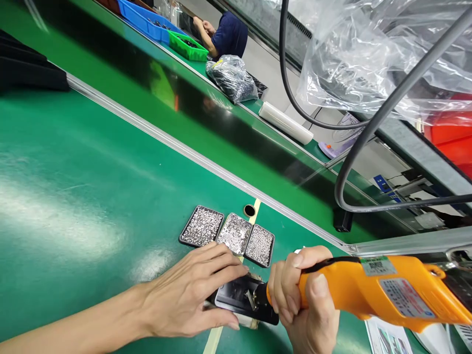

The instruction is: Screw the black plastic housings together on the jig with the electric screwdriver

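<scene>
My right hand (304, 297) is wrapped round an orange electric screwdriver (368, 290), its body slanting off to the right. The screwdriver's dark front end meets a black plate-like part (236, 297) near a small metal piece (251, 300). Fingers and thumb of my left hand (195, 290) grip the black part from both sides. Beneath it shows a pale block (250, 322), mostly hidden. Just beyond my hands lie three small trays of metal hardware: one with ring-like pieces (202, 226), a middle one (234, 233) and one with finer pieces (260, 245).
A small round dark-topped container (250, 210) sits behind the trays. A metal rail (165, 140) borders the green belt (206, 132). A thick grey cable (346, 167) hangs at right. Across the belt, a person (230, 34) works near blue (147, 22) and green bins (187, 46).
</scene>
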Tool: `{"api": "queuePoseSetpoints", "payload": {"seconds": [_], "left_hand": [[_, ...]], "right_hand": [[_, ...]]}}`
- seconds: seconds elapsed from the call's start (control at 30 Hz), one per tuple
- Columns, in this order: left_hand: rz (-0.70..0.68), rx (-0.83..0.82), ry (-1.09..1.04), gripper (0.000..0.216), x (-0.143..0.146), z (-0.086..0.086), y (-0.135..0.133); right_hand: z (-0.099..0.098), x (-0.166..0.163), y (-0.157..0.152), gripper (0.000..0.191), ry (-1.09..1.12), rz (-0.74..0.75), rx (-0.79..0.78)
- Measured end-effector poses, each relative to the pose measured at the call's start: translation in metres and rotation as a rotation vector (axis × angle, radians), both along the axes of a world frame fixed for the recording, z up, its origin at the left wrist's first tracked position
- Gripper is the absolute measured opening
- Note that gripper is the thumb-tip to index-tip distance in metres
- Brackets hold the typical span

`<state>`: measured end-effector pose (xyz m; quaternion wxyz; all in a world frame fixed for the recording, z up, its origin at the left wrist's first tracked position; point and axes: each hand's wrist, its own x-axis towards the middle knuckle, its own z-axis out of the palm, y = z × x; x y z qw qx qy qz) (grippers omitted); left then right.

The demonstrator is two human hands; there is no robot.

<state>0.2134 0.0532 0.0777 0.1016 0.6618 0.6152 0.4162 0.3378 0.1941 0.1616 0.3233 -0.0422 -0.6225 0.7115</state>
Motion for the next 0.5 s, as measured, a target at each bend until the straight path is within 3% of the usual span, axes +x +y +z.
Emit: {"api": "queuePoseSetpoints", "payload": {"seconds": [0.2, 0.5], "left_hand": [[0.010, -0.005, -0.012, 0.060, 0.0000, 0.0016, -0.0003], [0.018, 0.013, -0.075, 0.053, 0.0006, 0.0031, 0.0027]], "right_hand": [[-0.0073, 0.0058, 0.0000, 0.014, -0.013, 0.085, 0.030], [-0.0041, 0.0043, -0.0082, 0.018, -0.054, 0.071, 0.061]]}}
